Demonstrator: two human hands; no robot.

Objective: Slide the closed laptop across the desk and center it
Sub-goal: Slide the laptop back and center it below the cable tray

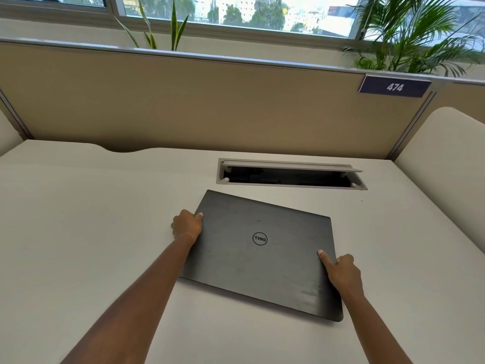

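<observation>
A closed dark grey laptop [259, 258] with a round logo on its lid lies flat on the white desk [78, 219], turned slightly clockwise and a little right of the middle. My left hand [186, 225] grips the laptop's left edge near the far corner, thumb on the lid. My right hand [341, 271] holds the right edge, thumb pressed on the lid and fingers curled around the side.
An open cable hatch [291, 174] is cut into the desk just behind the laptop. A beige partition [210, 106] with a dark label reading 474 [395, 86] closes the back. Plants stand behind it. A cream side panel [443, 166] rises at the right.
</observation>
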